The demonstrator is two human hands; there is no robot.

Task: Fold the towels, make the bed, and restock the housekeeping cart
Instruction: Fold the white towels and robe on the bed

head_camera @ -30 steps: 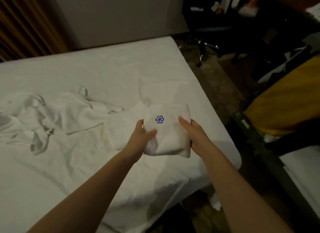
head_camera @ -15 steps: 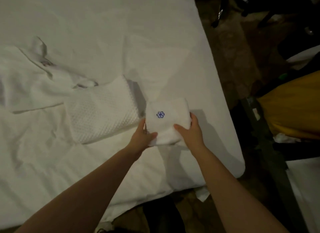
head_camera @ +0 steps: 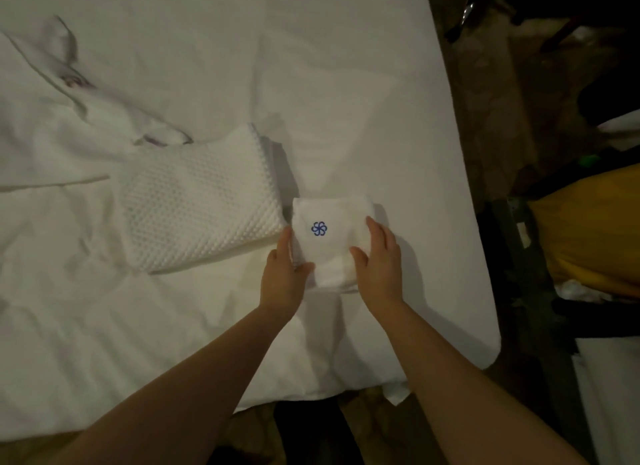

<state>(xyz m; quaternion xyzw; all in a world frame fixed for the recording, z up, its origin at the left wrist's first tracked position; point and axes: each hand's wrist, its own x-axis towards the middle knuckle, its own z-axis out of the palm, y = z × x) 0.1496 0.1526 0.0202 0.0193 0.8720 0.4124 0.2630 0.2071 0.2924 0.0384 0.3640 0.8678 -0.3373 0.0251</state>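
Both hands grip a small folded towel (head_camera: 334,246) lying on the bed (head_camera: 346,66). The left hand (head_camera: 282,279) pinches its left edge, thumb on top. The right hand (head_camera: 381,267) curls over the right edge, thumb pressed on the cloth. The towel is a soft white square with a blue pinwheel logo (head_camera: 319,228) between the two sets of fingers. Just left of the left fingers lies a bumpy, folded waffle towel (head_camera: 197,208). Smooth sheet stretches beyond the fingertips, and right of the right fingers to the bed's straight edge.
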